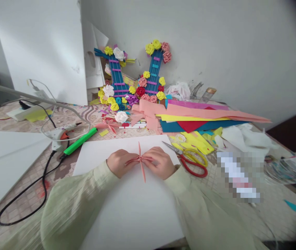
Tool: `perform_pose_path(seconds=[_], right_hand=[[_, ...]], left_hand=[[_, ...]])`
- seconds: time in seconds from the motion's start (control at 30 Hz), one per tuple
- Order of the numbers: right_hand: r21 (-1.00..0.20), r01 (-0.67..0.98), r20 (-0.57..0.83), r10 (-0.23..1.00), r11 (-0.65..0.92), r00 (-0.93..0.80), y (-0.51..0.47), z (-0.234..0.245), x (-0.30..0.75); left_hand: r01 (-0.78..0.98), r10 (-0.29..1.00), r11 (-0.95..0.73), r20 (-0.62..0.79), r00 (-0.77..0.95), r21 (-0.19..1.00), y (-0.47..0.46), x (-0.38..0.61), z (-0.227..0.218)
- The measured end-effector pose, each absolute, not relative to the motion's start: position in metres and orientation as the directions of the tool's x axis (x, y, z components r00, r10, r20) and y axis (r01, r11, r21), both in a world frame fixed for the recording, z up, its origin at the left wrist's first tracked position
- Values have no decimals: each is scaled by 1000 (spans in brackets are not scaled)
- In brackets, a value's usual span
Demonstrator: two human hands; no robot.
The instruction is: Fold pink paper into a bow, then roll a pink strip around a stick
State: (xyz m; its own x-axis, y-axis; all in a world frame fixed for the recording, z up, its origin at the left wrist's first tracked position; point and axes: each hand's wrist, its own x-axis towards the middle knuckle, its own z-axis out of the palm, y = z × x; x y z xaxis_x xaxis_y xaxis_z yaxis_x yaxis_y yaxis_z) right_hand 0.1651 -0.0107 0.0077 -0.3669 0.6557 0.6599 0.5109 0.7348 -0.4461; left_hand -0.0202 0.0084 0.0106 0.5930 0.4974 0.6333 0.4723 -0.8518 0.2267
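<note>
Between my two hands is a folded pink paper piece (pixel 140 159), shaped like a thin cross with pointed arms. My left hand (pixel 120 162) pinches its left arm, and my right hand (pixel 160 162) pinches the right one. One narrow point stands up from the middle and another hangs down toward me. Below lies a white board (pixel 134 211). Right beside my right hand are scissors (pixel 192 159) with red and yellow handles. My fingertips are partly hidden by the paper and the backs of my hands.
At left lie a glue gun (pixel 59 137) with a black cord and a green marker-like stick (pixel 80 141). Coloured paper sheets (pixel 202 116) are stacked at back right. Two blue guitar-like crafts (pixel 116 74) with paper flowers lean by the wall. Yellow scraps (pixel 198 142) lie near the scissors.
</note>
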Motion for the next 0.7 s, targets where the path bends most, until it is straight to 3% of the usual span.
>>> perform_pose_path(seconds=[0.27,0.5,0.7], right_hand=[[-408,544,559,672,733,-485,-9,9,168],[-357,510,655,599,782,-460,-9,10,166],[-380,550,665,633,743,-396,-12,11,162]], left_hand=[[469,491,-856,623,609,217,12,-22,4],[507,562,-816,588,582,277,7,-22,10],[515,567,-807,620,542,289,6,-20,13]])
